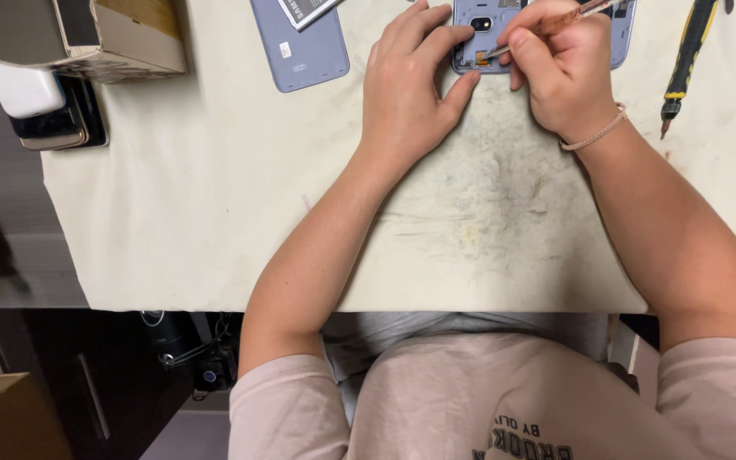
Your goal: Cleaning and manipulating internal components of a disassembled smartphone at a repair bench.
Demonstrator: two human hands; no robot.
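- The surface [215, 213] has a pale cloth, smudged in the middle.
- The opened blue phone [470, 25] lies at its far edge.
- The left hand [406, 94] lies flat, holding the phone.
- The right hand [560, 72] pinches a thin tool [555, 21]; small, gentle moves seem best.

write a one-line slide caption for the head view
Left hand steadies an opened phone while right hand works a thin tool inside.
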